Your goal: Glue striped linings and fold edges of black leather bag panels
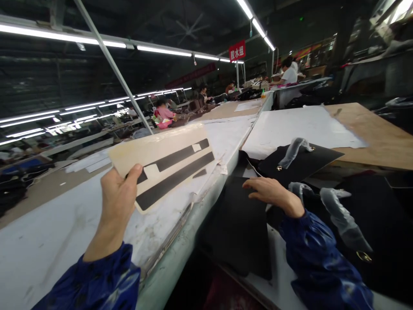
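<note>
My left hand, thumb on the upper face and fingers behind, pinches the near end of a pale board, tilted above the white-covered surface. Two long dark bands run along the board, the upper one broken by pale patches; whether these are slots or strips, I cannot tell. A small dark triangle shows just beside the lower band.

My right hand is over a plain black panel, its grip loosely spread with nothing seen in it; contact with the panel is not certain.

State of the work, as I judge it: the black piece with a film-wrapped handle, beyond my right hand, appears to have its handle and metal fittings mounted, and a second wrapped handle with a gold-coloured fitting lies beside my right sleeve. The plain panel shows no handle on its visible part, so it seems less advanced. Board and panel are apart; I see no mark on the panel.
</note>
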The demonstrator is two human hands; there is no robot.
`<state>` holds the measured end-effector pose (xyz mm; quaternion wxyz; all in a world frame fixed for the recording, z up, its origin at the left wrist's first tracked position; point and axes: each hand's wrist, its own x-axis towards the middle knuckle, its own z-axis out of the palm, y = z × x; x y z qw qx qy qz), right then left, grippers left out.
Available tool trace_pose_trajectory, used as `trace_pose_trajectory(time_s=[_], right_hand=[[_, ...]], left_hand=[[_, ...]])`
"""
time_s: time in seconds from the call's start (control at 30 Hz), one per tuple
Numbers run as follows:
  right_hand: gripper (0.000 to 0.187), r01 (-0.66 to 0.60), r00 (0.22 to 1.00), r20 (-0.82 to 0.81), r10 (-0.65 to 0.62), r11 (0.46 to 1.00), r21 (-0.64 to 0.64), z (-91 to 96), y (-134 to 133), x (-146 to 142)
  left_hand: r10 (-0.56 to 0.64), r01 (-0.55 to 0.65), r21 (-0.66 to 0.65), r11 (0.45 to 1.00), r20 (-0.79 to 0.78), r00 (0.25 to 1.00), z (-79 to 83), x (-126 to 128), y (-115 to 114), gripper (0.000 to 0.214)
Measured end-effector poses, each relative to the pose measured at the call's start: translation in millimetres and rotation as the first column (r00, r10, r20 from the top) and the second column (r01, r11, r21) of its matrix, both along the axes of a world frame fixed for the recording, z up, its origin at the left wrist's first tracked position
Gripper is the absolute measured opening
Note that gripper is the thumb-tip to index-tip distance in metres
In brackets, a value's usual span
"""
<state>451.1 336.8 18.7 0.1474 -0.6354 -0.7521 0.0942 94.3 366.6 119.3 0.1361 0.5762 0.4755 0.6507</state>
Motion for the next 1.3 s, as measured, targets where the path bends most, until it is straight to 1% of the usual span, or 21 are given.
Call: trace_pose_trajectory(time_s=[0.1,0.17,0.27,0.33,0.4,0.47,0.53,0.57,0.63,0.67,0.73,0.8,0.83,0.87,0.97,1.0,1.03,1.1,1.13,1.2,1.3], right_hand=[[0.043,-0.182,0.981,0.042,0.192,0.969,-0.167,-6.2,-2.5,-15.4],[0.046,-0.257,0.959,0.063,0.277,0.941,-0.222,-13.5,0.0,-33.4],[0.048,-0.338,0.926,0.078,0.368,0.905,-0.258,-32.5,11.4,-64.2],[0.051,-0.312,0.934,0.099,0.343,0.919,-0.243,-46.2,21.2,-78.8],[0.054,-0.220,0.960,0.129,0.248,0.955,-0.200,-54.8,29.5,-82.7],[0.054,-0.150,0.975,0.138,0.173,0.975,-0.165,-54.8,33.7,-74.7],[0.054,-0.168,0.975,0.121,0.188,0.973,-0.159,-46.4,32.1,-58.5],[0.054,-0.208,0.968,0.109,0.228,0.963,-0.170,-40.0,29.2,-49.8],[0.055,-0.313,0.938,0.081,0.336,0.925,-0.217,-26.2,20.6,-37.5],[0.056,-0.364,0.918,0.070,0.391,0.898,-0.248,-20.6,15.3,-36.1],[0.063,-0.450,0.869,0.068,0.491,0.839,-0.305,-15.7,3.6,-45.3],[0.074,-0.513,0.810,0.106,0.577,0.784,-0.349,-21.8,-7.3,-67.5],[0.082,-0.545,0.771,0.123,0.625,0.747,-0.381,-28.5,-11.6,-80.8],[0.092,-0.550,0.749,0.147,0.646,0.730,-0.405,-36.4,-14.7,-93.9],[0.123,-0.536,0.737,0.168,0.655,0.717,-0.446,-56.6,-18.5,-121.5],[0.128,-0.520,0.743,0.171,0.647,0.719,-0.460,-59.3,-19.2,-125.1],[0.129,-0.513,0.748,0.164,0.643,0.718,-0.471,-59.3,-20.0,-126.0],[0.118,-0.517,0.757,0.135,0.639,0.713,-0.474,-53.3,-21.4,-121.2],[0.107,-0.535,0.757,0.112,0.644,0.708,-0.461,-48.5,-21.6,-116.8],[0.077,-0.604,0.744,0.060,0.666,0.708,-0.365,-38.4,-20.4,-107.2],[0.024,-0.678,0.727,0.020,0.686,0.722,-0.139,-23.4,-19.0,-95.3]], left_hand=[[-0.022,0.022,0.014,1.000,0.020,1.000,-6.3,-1.6,7.5,0.020],[-0.052,0.053,-0.014,0.999,0.020,0.998,-9.2,-0.4,11.1,0.018],[-0.104,0.104,-0.052,0.993,0.008,0.995,-11.0,1.8,12.3,0.022],[-0.130,0.129,-0.054,0.990,-0.012,0.991,-11.3,1.9,11.3,0.028],[-0.140,0.138,-0.046,0.989,-0.043,0.989,-11.6,0.7,10.5,0.033],[-0.131,0.128,-0.040,0.991,-0.067,0.989,-12.3,-1.8,10.9,0.034],[-0.117,0.115,-0.032,0.993,-0.084,0.990,-13.3,-4.7,12.5,0.033],[-0.110,0.108,-0.024,0.994,-0.091,0.990,-13.7,-6.0,13.5,0.032],[-0.096,0.095,-0.016,0.995,-0.113,0.989,-14.5,-8.0,15.8,0.032],[-0.084,0.082,-0.023,0.996,-0.124,0.989,-14.6,-8.8,16.8,0.032],[-0.047,0.039,-0.060,0.997,-0.140,0.989,-14.4,-10.1,18.4,0.033],[-0.001,-0.016,-0.115,0.993,-0.149,0.989,-13.7,-11.7,19.4,0.034],[0.019,-0.041,-0.144,0.989,-0.152,0.988,-13.5,-12.7,20.0,0.034],[0.033,-0.059,-0.169,0.984,-0.154,0.987,-13.6,-13.7,20.7,0.035],[0.022,-0.053,-0.204,0.978,-0.152,0.988,-15.3,-15.8,23.4,0.038],[0.005,-0.035,-0.201,0.979,-0.148,0.989,-16.0,-15.6,24.0,0.038],[-0.014,-0.015,-0.196,0.981,-0.145,0.989,-16.6,-14.9,24.1,0.038],[-0.042,0.014,-0.193,0.981,-0.142,0.989,-16.9,-12.4,23.0,0.035],[-0.048,0.019,-0.198,0.980,-0.141,0.989,-16.8,-10.8,22.1,0.032],[-0.057,0.026,-0.214,0.977,-0.141,0.988,-16.5,-8.1,20.5,0.029],[-0.094,0.062,-0.217,0.974,-0.138,0.986,-18.0,-6.1,20.2,0.030]])
